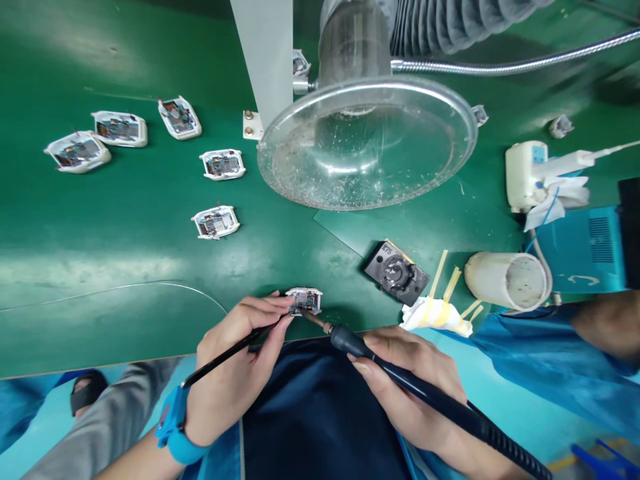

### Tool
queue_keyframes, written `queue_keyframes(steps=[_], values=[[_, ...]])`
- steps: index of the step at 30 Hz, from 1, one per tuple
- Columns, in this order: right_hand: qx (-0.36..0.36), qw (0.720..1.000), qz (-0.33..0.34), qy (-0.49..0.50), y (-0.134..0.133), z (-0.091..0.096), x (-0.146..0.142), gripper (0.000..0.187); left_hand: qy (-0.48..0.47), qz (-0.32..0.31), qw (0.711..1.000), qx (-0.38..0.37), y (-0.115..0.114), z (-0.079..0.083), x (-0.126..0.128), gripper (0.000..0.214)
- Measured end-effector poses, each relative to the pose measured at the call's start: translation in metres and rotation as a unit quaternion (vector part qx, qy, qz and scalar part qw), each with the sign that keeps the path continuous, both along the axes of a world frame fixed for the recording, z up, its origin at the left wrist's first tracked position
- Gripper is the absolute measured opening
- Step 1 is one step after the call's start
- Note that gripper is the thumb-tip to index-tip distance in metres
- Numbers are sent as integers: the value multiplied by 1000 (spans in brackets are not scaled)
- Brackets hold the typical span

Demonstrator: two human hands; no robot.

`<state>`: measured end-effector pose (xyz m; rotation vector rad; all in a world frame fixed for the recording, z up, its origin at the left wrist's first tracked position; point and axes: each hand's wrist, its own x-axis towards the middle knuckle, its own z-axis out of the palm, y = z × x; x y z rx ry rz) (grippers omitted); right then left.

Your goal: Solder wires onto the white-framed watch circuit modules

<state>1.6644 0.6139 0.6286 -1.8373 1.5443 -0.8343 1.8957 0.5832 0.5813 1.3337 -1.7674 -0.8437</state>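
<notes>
A small white watch-like housing [313,301] with a circuit board inside lies near the table's front edge. My left hand [239,360] has its fingertips at the housing's left side. It is closed around slim black tweezers [220,359], whose tips are hidden by the fingers. My right hand [413,380] is closed on the dark handle of a soldering iron [400,373]. The iron's tip reaches the board at the housing's lower edge, close to my left fingertips. A thin solder wire [165,283] runs over the table from the left and ends behind my left hand.
Several similar open housings [223,164] lie at the left of the green table [125,253]. A clear fume hood [370,143] hangs ahead. To the right are a black fixture block [397,272], taped white wad [436,316], white cup [505,280] and blue box [583,250]. People sit on both sides.
</notes>
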Motion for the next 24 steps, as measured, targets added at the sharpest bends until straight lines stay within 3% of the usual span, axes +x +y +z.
queue_keyframes(steps=[15,24], values=[[2,999,34,34,0,5,-3,29,-10,1,1000,2,-1,-1,2,21],[-27,999,3,45,8,7,-20,28,3,4,1000,24,0,0,2,17]])
